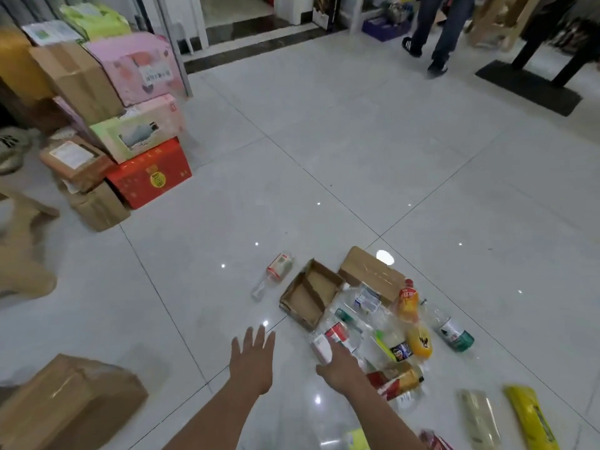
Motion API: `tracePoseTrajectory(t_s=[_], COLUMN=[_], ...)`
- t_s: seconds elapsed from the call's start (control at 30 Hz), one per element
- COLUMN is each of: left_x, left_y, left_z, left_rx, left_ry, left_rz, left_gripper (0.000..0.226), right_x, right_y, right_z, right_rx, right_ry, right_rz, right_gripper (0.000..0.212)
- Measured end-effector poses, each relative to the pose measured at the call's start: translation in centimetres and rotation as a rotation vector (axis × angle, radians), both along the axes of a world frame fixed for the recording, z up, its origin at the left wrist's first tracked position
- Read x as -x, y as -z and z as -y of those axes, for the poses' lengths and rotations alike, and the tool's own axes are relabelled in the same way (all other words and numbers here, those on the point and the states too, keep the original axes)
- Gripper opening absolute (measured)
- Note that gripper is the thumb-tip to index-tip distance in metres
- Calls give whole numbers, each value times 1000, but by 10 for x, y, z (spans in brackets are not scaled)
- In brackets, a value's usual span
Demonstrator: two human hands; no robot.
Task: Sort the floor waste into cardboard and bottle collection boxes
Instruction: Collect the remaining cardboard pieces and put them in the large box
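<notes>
A pile of waste lies on the white tiled floor: an open cardboard tray, a flat cardboard piece and several plastic bottles. One clear bottle with a red label lies apart to the left of the tray. My right hand reaches into the pile and grips a clear bottle with a red and white label. My left hand hovers above the floor with its fingers spread, holding nothing.
A closed brown cardboard box sits at the lower left. Stacked pink, green, red and brown cartons stand at the left. A person's legs are at the far back right. A yellow packet lies at the lower right.
</notes>
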State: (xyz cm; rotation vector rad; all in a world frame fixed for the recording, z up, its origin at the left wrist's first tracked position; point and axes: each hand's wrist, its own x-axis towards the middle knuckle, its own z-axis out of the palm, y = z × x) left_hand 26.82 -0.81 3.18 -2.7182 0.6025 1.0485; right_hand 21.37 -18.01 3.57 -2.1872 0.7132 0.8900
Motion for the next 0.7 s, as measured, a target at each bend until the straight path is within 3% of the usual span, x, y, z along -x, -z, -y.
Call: tracePoseTrajectory(t_s=[0.17, 0.33, 0.47, 0.53, 0.6, 0.7], left_x=[-87, -139, -136, -127, -123, -138], left_y=[153, 242, 257, 261, 257, 255], left_z=[35, 67, 71, 63, 55, 53], left_rx=[105, 140, 15, -52, -90, -14], left_ry=[248, 555, 604, 503, 431, 613], left_rz=[232, 370, 341, 352, 495, 366], left_gripper=[75, 57, 36, 28, 25, 26], right_x=[-93, -142, -131, -120, -120, -135], right_y=[160, 236, 259, 260, 256, 257], right_z=[21, 50, 54, 47, 41, 42], right_rx=[158, 191, 169, 221, 347, 406], right_ry=[-109, -62, -72, -207, -364, -325], right_rz=[214, 332, 318, 279, 290, 416], right_gripper=[60, 57, 52, 52, 45, 43])
